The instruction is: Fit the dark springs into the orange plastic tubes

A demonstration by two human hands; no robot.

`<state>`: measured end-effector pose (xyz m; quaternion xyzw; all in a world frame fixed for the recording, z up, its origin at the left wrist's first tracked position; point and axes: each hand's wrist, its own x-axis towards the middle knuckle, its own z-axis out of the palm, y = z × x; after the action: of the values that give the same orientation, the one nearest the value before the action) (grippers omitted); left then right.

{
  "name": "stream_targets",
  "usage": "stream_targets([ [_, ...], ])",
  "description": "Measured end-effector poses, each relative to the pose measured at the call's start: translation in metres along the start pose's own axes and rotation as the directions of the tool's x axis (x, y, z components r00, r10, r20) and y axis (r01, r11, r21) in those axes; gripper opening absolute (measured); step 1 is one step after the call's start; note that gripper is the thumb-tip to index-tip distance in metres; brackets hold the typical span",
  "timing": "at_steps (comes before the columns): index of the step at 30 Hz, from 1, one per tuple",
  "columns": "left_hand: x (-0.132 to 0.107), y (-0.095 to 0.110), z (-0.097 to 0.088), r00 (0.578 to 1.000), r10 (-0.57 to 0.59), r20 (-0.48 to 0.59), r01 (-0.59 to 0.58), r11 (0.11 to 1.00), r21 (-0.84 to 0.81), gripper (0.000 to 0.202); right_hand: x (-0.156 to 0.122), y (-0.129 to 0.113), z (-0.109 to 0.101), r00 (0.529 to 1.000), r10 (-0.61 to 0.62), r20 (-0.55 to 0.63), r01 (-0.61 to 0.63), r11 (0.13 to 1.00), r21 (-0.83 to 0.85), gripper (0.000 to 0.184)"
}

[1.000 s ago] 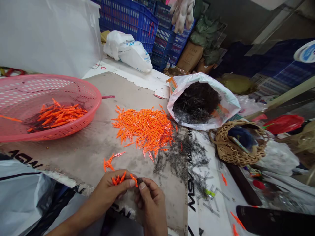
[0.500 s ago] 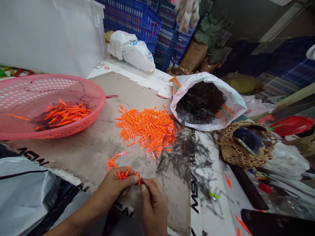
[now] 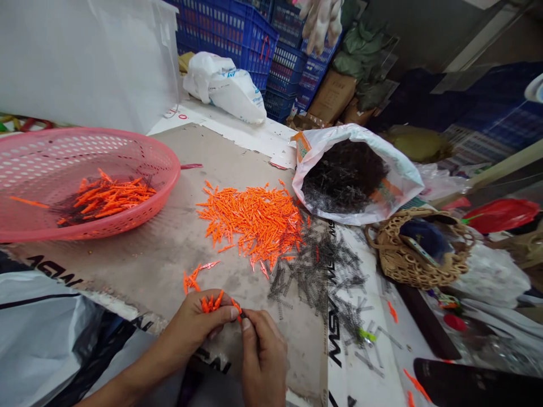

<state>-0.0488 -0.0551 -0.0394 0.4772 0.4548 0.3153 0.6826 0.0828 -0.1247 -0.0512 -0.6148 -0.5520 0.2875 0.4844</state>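
My left hand (image 3: 193,322) is closed around several small orange plastic pieces (image 3: 212,302), their pointed ends showing above the fingers. Between its thumb and forefinger it pinches one more orange piece (image 3: 236,306), angled toward the right. My right hand (image 3: 266,350) pinches at that piece's near end, where a small dark part, apparently a spring (image 3: 242,316), shows; the fingertips hide most of it. Just beyond my hands lies a large pile of orange pieces (image 3: 254,220). A few loose orange pieces (image 3: 193,278) rest beside my left hand. Dark coil springs (image 3: 314,271) are scattered to the right.
A pink perforated basket (image 3: 167,155) at left holds orange pieces and dark springs. An open white bag (image 3: 409,189) full of dark springs lies at the back right, near a woven basket (image 3: 394,265). A white bin (image 3: 127,62) and blue crates (image 3: 220,34) stand behind.
The view has shifted very slightly. Both hands keep nearly the same place and grip, with the right hand's fingers a little turned at the orange piece.
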Motion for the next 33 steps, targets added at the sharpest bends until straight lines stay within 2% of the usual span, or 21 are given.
stream_targets([
  [5,0.002,-0.002,-0.001,0.999,-0.028,0.029,0.029,0.999,-0.029,0.026,-0.005,0.005,0.006,0.992,-0.042,-0.115,0.026,0.990,-0.138,0.021],
  [7,0.002,-0.002,0.001,0.999,-0.028,0.037,0.030,0.998,-0.061,0.026,-0.003,0.004,0.009,0.990,0.003,-0.138,-0.022,0.990,-0.139,0.022],
  [9,0.003,-0.003,0.004,0.999,-0.038,0.036,0.042,0.992,-0.121,0.026,0.000,0.003,0.012,0.979,0.199,-0.051,-0.198,0.980,0.021,0.027],
  [11,0.002,-0.004,0.006,0.997,-0.068,0.035,0.073,0.980,-0.185,0.026,0.002,0.001,0.013,0.900,0.411,0.149,-0.436,0.868,0.240,0.032],
  [12,0.001,-0.004,0.006,0.996,-0.085,0.036,0.091,0.972,-0.215,0.026,0.002,0.001,0.012,0.860,0.455,0.230,-0.508,0.811,0.292,0.034],
  [13,0.000,-0.004,0.004,0.994,-0.102,0.034,0.108,0.963,-0.247,0.026,0.003,0.001,0.009,0.856,0.456,0.244,-0.513,0.805,0.298,0.034],
  [14,0.000,-0.002,0.001,0.992,-0.121,0.032,0.125,0.951,-0.284,0.027,0.004,0.003,0.005,0.889,0.419,0.185,-0.455,0.853,0.255,0.034],
  [16,0.000,0.003,-0.009,0.986,-0.168,0.016,0.161,0.911,-0.381,0.027,0.006,0.010,-0.006,0.970,0.234,-0.065,-0.235,0.972,-0.012,0.034],
  [17,0.000,0.007,-0.015,0.980,-0.201,-0.002,0.180,0.882,-0.436,0.026,0.009,0.015,-0.012,0.974,0.127,-0.188,-0.163,0.968,-0.190,0.035],
  [18,0.000,0.011,-0.022,0.971,-0.238,-0.029,0.193,0.850,-0.490,0.024,0.011,0.021,-0.018,0.966,0.059,-0.251,-0.150,0.921,-0.359,0.034],
  [19,0.001,0.016,-0.029,0.957,-0.281,-0.067,0.202,0.819,-0.537,0.021,0.014,0.027,-0.024,0.963,0.031,-0.266,-0.163,0.855,-0.493,0.035],
  [21,0.004,0.023,-0.039,0.926,-0.354,-0.128,0.212,0.771,-0.600,0.016,0.020,0.039,-0.030,0.966,0.014,-0.258,-0.178,0.759,-0.626,0.034],
  [23,0.006,0.025,-0.046,0.910,-0.395,-0.127,0.236,0.744,-0.625,0.013,0.022,0.047,-0.030,0.969,-0.001,-0.247,-0.172,0.715,-0.677,0.034],
  [25,0.007,0.023,-0.051,0.912,-0.397,-0.105,0.252,0.743,-0.620,0.008,0.021,0.053,-0.029,0.969,-0.052,-0.241,-0.134,0.708,-0.694,0.038],
  [26,0.007,0.021,-0.054,0.923,-0.369,-0.107,0.238,0.768,-0.595,0.007,0.020,0.055,-0.029,0.968,-0.092,-0.233,-0.099,0.713,-0.694,0.040],
  [28,0.005,0.020,-0.060,0.951,-0.258,-0.170,0.159,0.880,-0.447,0.012,0.018,0.059,-0.030,0.964,-0.175,-0.203,-0.010,0.734,-0.680,0.044],
  [30,0.001,0.022,-0.069,0.962,-0.056,-0.267,0.026,0.993,-0.117,0.017,0.016,0.062,-0.032,0.958,-0.230,-0.170,0.058,0.737,-0.673,0.047],
  [31,-0.001,0.024,-0.074,0.957,0.061,-0.285,-0.034,0.995,0.099,0.018,0.016,0.063,-0.032,0.957,-0.242,-0.159,0.071,0.729,-0.681,0.048],
  [32,-0.002,0.026,-0.078,0.949,0.166,-0.269,-0.078,0.947,0.311,0.018,0.016,0.064,-0.033,0.958,-0.244,-0.152,0.073,0.718,-0.692,0.049],
  [33,-0.003,0.027,-0.082,0.944,0.249,-0.218,-0.111,0.860,0.498,0.018,0.016,0.065,-0.033,0.959,-0.241,-0.152,0.067,0.708,-0.703,0.049],
])
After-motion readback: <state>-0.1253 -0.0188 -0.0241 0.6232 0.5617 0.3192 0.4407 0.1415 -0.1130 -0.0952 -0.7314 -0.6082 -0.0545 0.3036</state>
